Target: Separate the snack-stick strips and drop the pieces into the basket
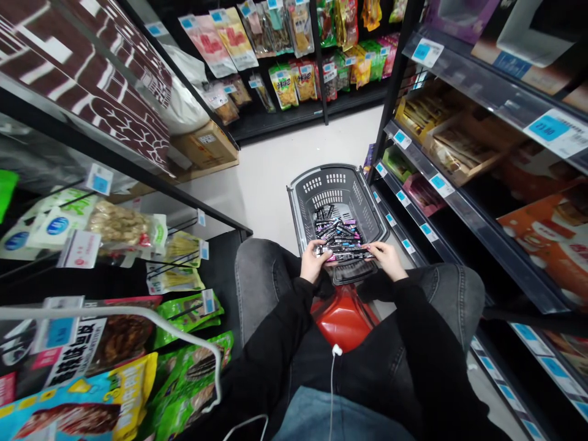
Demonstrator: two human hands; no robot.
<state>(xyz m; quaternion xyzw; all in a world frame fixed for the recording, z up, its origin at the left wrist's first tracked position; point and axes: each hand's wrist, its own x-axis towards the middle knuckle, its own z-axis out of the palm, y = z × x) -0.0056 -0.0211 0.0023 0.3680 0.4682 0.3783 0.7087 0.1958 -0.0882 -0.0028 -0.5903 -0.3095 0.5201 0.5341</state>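
Observation:
Between my knees stands a grey plastic shopping basket (297, 211) with slotted walls. Inside it lies a loose heap of small slim black pieces (337, 228), some with purple or blue parts; their exact kind is too small to make out. Over the basket's near end, a row of black strips (346, 252) stretches between my two hands. My left hand (314, 260) is closed around its left end, thumb on top, near a pink bit. At the right end, the fingers of my right hand (386, 257) pinch the strips.
A glossy red object (345, 317) sits under me, between my thighs. Shelves of boxed goods (551, 226) rise close on the right. Snack packets (124, 226) hang on hooks at the left, with a white curved rod (184, 334) nearby. Pale floor (266, 177) surrounds the basket's far side.

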